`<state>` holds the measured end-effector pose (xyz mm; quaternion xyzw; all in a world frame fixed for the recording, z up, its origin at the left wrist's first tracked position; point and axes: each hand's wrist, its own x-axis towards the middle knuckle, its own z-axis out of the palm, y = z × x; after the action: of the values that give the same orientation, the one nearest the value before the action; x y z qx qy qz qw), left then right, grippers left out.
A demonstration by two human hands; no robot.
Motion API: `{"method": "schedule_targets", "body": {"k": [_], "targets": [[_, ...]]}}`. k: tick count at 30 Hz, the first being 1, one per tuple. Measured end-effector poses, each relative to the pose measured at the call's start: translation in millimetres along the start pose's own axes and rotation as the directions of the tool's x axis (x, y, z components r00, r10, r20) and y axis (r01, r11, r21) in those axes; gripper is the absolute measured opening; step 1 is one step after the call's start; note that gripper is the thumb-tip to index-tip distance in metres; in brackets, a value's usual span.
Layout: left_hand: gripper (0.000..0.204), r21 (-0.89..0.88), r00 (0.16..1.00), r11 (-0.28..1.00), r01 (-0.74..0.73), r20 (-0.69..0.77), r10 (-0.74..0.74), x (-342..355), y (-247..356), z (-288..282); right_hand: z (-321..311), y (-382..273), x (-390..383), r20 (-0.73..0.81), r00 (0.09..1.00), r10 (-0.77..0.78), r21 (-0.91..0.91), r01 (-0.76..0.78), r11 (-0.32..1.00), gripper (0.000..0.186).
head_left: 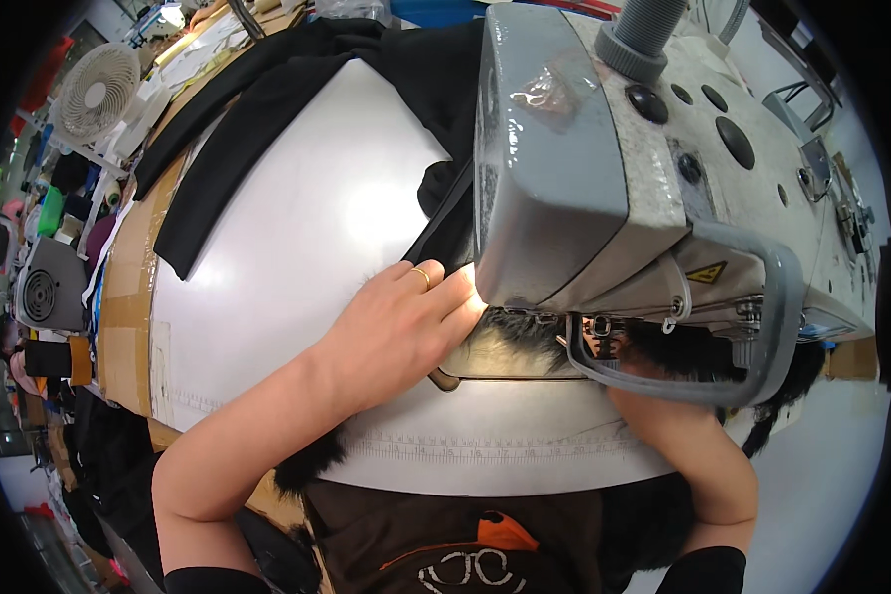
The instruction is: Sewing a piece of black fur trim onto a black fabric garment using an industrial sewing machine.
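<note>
A large grey and white sewing machine fills the right half of the head view. My left hand, with a ring on one finger, is at the left side of its head. Its bent fingers are closed on a black fabric garment, the fingertips partly hidden by the machine. Dark and pale fur lies under the machine head, beside the lit needle area. My right hand reaches under the grey looped guard next to black fur; the guard and shadow hide its fingers.
The black garment's long panels spread over the white table, which has a ruler scale along its near edge. Brown tape edges the table's left side. Beyond it stand a white fan and a grey boxy device. Black fur hangs over the front edge.
</note>
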<state>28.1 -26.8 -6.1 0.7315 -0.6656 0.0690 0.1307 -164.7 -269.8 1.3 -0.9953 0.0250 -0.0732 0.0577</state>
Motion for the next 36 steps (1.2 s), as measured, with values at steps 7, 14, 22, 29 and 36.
{"method": "schedule_targets", "body": {"k": [7, 14, 22, 29, 36], "targets": [[0.027, -0.376, 0.976, 0.906, 0.194, 0.167, -0.139, 2, -6, 8, 8, 5, -3, -0.079, 0.997, 0.012, 0.082, -0.006, 0.997, 0.026], [0.034, -0.043, 0.999, 0.999, -0.006, -0.054, 0.004, 0, -2, 6, 17, 14, -13, 0.077, 0.995, -0.057, -0.088, 0.064, 0.994, 0.046], [0.043, -0.018, 0.996, 0.999, -0.051, -0.068, 0.05, -2, -6, 5, 15, 13, -8, -0.024, 0.982, -0.187, -0.275, 0.173, 0.946, 0.037], [0.043, -0.05, 0.997, 0.996, -0.074, -0.022, 0.073, -6, -8, 1, 10, 16, -11, 0.112, 0.994, 0.013, -0.011, -0.012, 1.0, 0.063], [0.043, -0.027, 1.0, 0.999, -0.024, -0.009, 0.024, -2, -8, 11, 6, 15, -11, 0.086, 0.996, -0.019, -0.031, 0.022, 0.999, 0.04]]}}
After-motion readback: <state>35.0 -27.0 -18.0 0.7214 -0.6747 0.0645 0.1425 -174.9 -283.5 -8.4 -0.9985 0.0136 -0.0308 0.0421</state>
